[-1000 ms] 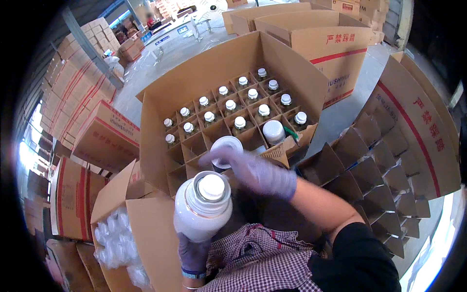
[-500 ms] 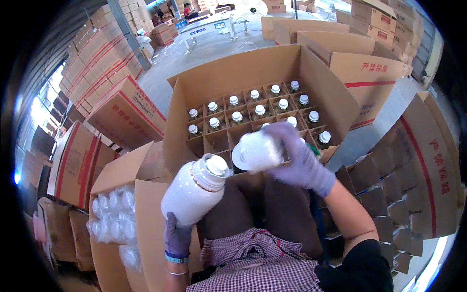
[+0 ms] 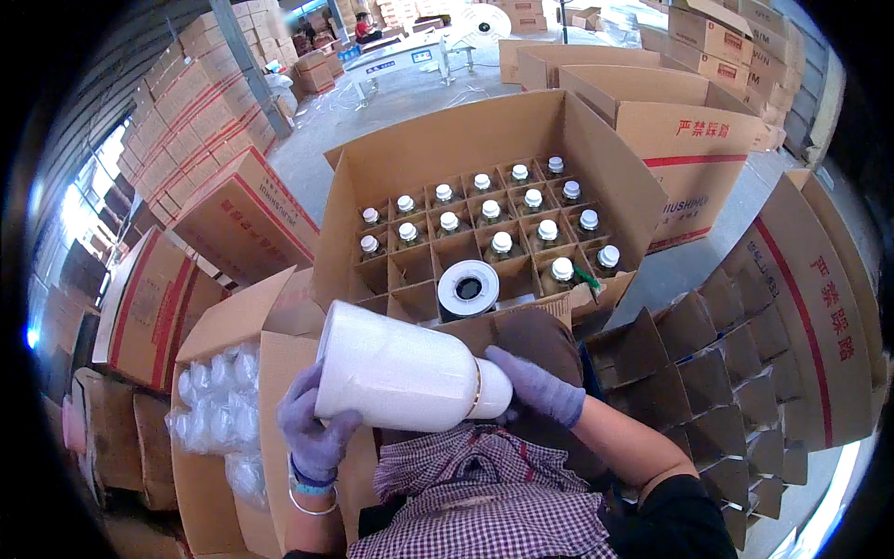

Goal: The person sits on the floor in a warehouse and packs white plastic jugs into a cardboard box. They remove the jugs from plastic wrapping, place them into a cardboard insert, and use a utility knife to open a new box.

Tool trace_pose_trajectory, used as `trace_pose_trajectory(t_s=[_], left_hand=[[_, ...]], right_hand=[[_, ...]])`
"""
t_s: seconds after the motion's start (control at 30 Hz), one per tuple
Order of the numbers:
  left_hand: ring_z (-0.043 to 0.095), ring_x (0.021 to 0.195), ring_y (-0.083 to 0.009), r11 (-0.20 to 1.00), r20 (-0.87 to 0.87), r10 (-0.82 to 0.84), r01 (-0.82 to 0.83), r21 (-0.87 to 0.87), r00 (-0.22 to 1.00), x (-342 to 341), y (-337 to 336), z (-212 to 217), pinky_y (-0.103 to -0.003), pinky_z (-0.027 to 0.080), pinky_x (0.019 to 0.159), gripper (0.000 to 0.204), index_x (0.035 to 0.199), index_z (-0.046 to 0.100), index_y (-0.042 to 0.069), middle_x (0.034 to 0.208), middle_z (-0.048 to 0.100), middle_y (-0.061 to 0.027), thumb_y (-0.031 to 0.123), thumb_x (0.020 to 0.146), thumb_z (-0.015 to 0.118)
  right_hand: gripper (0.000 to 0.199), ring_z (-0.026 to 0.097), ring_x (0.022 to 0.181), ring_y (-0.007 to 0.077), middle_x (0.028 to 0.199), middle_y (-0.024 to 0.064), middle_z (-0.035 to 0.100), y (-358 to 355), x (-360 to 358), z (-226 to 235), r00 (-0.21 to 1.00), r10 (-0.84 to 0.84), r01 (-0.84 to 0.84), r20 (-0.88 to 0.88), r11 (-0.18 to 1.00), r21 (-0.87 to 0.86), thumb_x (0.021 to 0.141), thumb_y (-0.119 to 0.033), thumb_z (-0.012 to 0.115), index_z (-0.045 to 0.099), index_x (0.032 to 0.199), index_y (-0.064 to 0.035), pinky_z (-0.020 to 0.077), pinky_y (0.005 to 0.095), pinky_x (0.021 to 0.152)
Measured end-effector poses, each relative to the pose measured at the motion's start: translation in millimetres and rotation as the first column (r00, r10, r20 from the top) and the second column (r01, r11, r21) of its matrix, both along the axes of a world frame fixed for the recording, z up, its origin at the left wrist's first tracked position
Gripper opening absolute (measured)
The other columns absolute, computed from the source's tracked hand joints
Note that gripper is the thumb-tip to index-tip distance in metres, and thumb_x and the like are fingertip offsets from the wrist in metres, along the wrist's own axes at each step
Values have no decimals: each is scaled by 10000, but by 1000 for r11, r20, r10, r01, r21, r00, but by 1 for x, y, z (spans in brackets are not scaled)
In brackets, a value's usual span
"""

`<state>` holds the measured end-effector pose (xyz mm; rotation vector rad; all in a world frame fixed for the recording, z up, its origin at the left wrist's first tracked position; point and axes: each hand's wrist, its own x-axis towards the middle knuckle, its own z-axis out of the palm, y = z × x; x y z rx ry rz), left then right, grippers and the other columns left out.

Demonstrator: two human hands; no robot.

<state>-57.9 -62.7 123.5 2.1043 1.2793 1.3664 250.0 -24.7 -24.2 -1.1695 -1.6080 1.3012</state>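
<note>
A glossy white flask (image 3: 400, 368) with a thin gold band lies nearly level above my lap, its base to the left and its narrower end to the right. My left hand (image 3: 315, 424) is wrapped round the base end, fingers and thumb closed against it. A smooth white cup lid (image 3: 493, 386) covers the narrow end. My right hand (image 3: 542, 385), in a grey-purple glove like the left, closes over that lid; part of its fingers is hidden behind it. Just beyond stands a white ring-shaped thing with a dark hole (image 3: 467, 290), in the near side of the divided carton.
The open carton (image 3: 428, 135) ahead holds several white-capped bottles (image 3: 491, 212) between cardboard dividers. On the left, another carton contains clear plastic-wrapped pieces (image 3: 223, 401). Cardboard partitions (image 3: 712, 401) stand at the right. Stacked cartons (image 3: 209, 112) and a white table (image 3: 391, 63) are farther back.
The cup lid has come down from my raised right hand onto the flask's neck, covering the white stopper. The flask has tipped from upright-leaning to nearly level, and the ring-shaped thing is now uncovered.
</note>
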Motion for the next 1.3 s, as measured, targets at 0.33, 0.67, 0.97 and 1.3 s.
trace_pose_trajectory(t_s=[0.33, 0.67, 0.97, 1.3], left_hand=[[687, 989, -326, 887, -556, -443, 255, -385, 703, 103, 61, -51, -425, 542, 866, 259, 941, 717, 56, 1194, 683, -104, 292, 847, 762], [598, 1194, -235, 949, 617, -31, 218, -229, 786, 60, 110, -97, -369, 465, 1038, 695, 1404, 496, -18, 1277, 632, -139, 484, 950, 658], [636, 1167, -271, 733, 784, -153, 601, -318, 602, 69, 74, -39, -431, 537, 1016, 731, 1435, 412, -33, 1356, 571, -173, 554, 1010, 508], [393, 1429, -325, 969, 173, -223, 238, -70, 959, 86, 29, 2, -466, 347, 1172, 873, 1507, 329, -32, 1539, 392, -223, 466, 890, 695]], right_hand=[[680, 372, 1418, 334, 1510, 82, 407, 164, 4, -15, 389, -146, -382, 910, 873, 303, 723, -365, 804, 584, 1358, -256, 412, 566, 1073], [525, 638, 1027, 195, 1103, 76, 673, 133, 12, 48, 971, 52, -71, -233, 995, -74, 990, -429, 598, 619, 1283, 6, 534, 370, 924], [756, 579, 1189, 358, 1352, 171, 524, 70, -35, 141, 906, -298, -174, 301, 387, 906, 673, -253, 852, 566, 1362, -128, 495, 432, 995], [503, 713, 898, 310, 1035, 156, 687, 35, -42, 139, 985, -158, 172, -68, 925, 339, 788, -307, 817, 603, 1166, -53, 571, 376, 777]])
